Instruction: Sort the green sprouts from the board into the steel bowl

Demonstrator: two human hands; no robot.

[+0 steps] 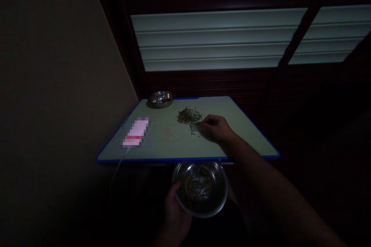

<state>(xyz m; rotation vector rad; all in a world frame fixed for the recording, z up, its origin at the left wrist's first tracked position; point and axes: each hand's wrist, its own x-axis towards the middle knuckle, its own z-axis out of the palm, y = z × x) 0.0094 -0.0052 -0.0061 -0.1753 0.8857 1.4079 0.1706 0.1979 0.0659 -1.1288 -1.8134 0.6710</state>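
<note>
My left hand (177,212) grips the left rim of a steel bowl (222,191), thumb over the edge, and holds it just below the table's front edge. Small green grains that look like mung beans (198,185) lie in the bottom of the bowl. Over the table, my right hand (217,126) is closed in a pinch on a small flat pale piece (197,127), whose exact kind the dim light hides. Its edge is at the near right side of a loose pile of the same green grains (188,115). A few grains are scattered around the piece.
The pale table (162,148) has a blue rim. A smaller steel bowl (161,100) stands at its back left corner. On the left lies a blurred-out phone (136,133) with a white cable (118,168) hanging over the edge. Wall and dark wooden panels stand close behind.
</note>
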